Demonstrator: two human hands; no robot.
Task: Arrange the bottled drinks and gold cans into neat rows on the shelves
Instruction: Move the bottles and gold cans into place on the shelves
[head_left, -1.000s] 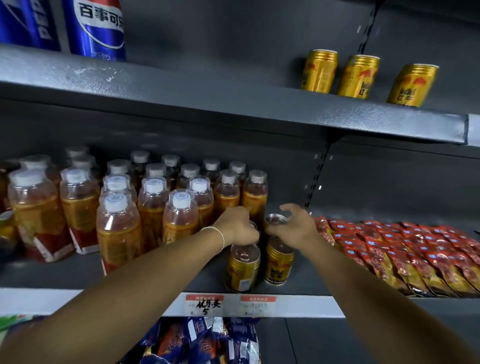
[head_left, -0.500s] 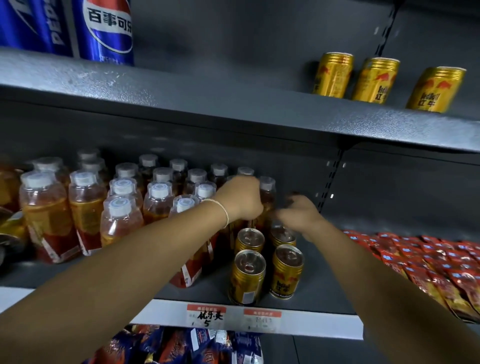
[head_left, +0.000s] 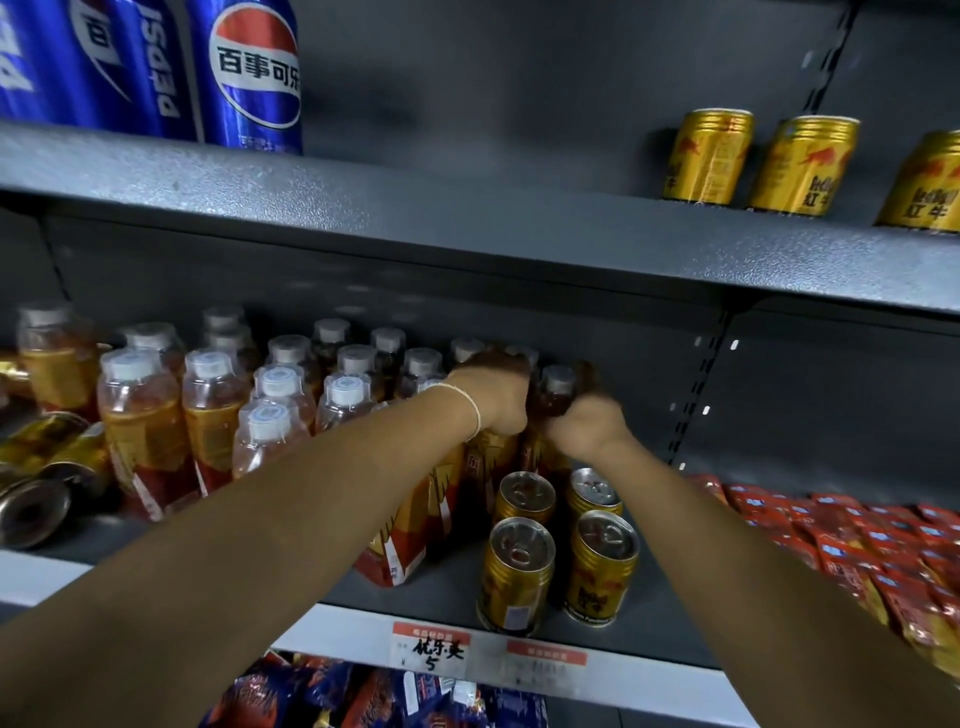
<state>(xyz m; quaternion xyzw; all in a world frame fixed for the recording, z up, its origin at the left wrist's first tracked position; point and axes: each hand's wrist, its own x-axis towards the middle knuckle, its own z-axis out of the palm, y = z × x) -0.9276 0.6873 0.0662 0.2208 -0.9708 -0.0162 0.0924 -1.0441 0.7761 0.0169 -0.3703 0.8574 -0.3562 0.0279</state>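
Amber bottled drinks with white caps (head_left: 213, 410) stand in rows on the left of the middle shelf (head_left: 457, 597). My left hand (head_left: 493, 400) and my right hand (head_left: 584, 423) both grip one bottle (head_left: 556, 389) at the right end of the back rows, one hand on each side of it. Several upright gold cans (head_left: 602, 561) stand in two short rows in front of my hands. Three gold cans (head_left: 802, 163) stand on the upper shelf at the right. Two gold cans (head_left: 47, 467) lie on their sides at the far left.
Blue Pepsi cans (head_left: 249, 78) stand on the upper shelf at the left. Red snack packets (head_left: 852, 545) fill the right part of the middle shelf. Price labels (head_left: 431, 649) sit on the shelf's front edge. Blue packets (head_left: 363, 696) lie on the shelf below.
Both hands rose from the tops of the gold cans and reached further back to take hold of a bottle. The camera moved closer and to the left.
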